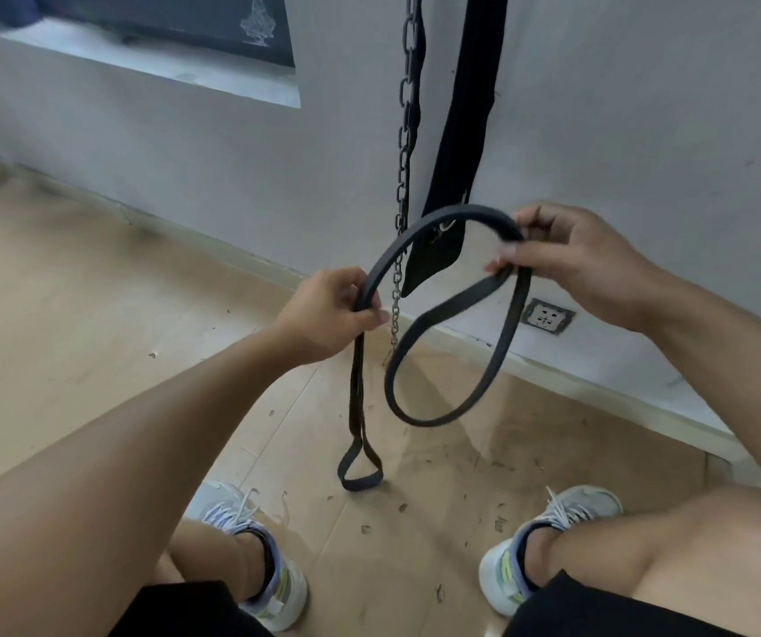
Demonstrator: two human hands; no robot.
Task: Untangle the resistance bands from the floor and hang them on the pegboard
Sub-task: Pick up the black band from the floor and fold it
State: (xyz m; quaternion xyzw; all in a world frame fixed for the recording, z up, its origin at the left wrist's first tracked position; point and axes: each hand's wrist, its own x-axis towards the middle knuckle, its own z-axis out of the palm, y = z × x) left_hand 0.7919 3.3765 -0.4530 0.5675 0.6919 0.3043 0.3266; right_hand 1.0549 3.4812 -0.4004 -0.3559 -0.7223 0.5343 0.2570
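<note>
A black resistance band (434, 223) arches between my two hands above the wooden floor. My left hand (328, 314) grips one part of it, and below that fist the band hangs straight down to a small end loop (360, 471) close to the floor. My right hand (576, 264) pinches the band where two strands cross, and a larger loop (420, 406) droops beneath it. No pegboard is in sight.
A dark chain (408, 121) and a wide black belt (461, 131) hang down the grey wall just behind the band. A wall socket (548, 317) sits low at the right. My two shoes (250, 558) stand on the scuffed floor below.
</note>
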